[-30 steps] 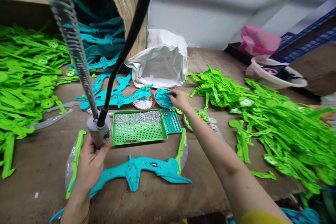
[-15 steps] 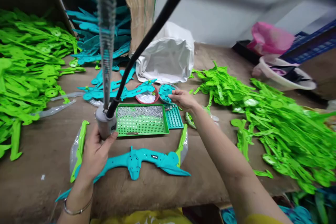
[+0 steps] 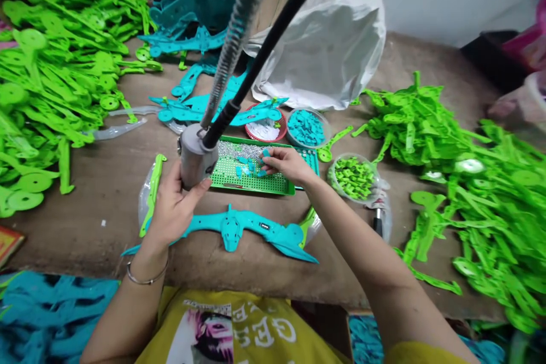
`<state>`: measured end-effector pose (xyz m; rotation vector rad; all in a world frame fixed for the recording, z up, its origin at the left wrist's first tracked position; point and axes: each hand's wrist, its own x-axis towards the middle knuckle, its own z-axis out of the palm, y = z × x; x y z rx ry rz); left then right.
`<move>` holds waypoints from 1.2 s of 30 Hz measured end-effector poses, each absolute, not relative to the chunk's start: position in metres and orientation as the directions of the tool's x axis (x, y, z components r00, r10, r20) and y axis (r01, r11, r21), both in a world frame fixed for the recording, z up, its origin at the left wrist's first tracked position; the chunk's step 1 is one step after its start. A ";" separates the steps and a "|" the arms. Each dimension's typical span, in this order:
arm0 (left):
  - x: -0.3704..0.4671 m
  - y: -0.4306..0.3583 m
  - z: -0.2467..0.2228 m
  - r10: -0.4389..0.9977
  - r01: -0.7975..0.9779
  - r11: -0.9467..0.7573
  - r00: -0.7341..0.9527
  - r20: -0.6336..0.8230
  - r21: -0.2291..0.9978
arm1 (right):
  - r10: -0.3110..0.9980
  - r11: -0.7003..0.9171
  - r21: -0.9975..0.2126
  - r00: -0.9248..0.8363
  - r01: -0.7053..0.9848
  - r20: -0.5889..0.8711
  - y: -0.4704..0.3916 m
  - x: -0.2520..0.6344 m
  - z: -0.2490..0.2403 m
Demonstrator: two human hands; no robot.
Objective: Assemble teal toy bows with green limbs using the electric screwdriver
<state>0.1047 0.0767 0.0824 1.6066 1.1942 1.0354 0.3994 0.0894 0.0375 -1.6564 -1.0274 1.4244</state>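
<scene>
My left hand (image 3: 176,205) is wrapped around the grey body of an electric screwdriver (image 3: 195,153), which hangs from a coiled spring and has a black cable. My right hand (image 3: 290,164) is over the green perforated tray (image 3: 279,185), fingertips pinched on small blue plastic pieces (image 3: 265,154). Several more blue pieces lie on the tray's holes beside my fingers, in front of a strip of silvery screws (image 3: 230,149). Nearer me lies a blue bow-shaped plastic part (image 3: 247,219) with green limbs at both ends; my left wrist hides part of its left side.
Behind the tray are a bowl of blue pieces (image 3: 306,128) and a red bowl (image 3: 277,135) with white contents. To the right stands a tub of small green pieces (image 3: 354,177). Green limb heaps (image 3: 503,193) flank both sides; a white sack (image 3: 324,45) lies behind.
My right hand has come from the blue-piece bowl to the green tray, where several blue pieces now lie. My left hand still holds the screwdriver. The camera view has tilted downward.
</scene>
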 end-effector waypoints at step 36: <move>0.110 0.075 0.078 0.962 0.274 -0.167 0.256 0.095 0.947 | 0.990 0.047 -0.320 -0.088 0.946 -0.113 0.043 0.386 0.057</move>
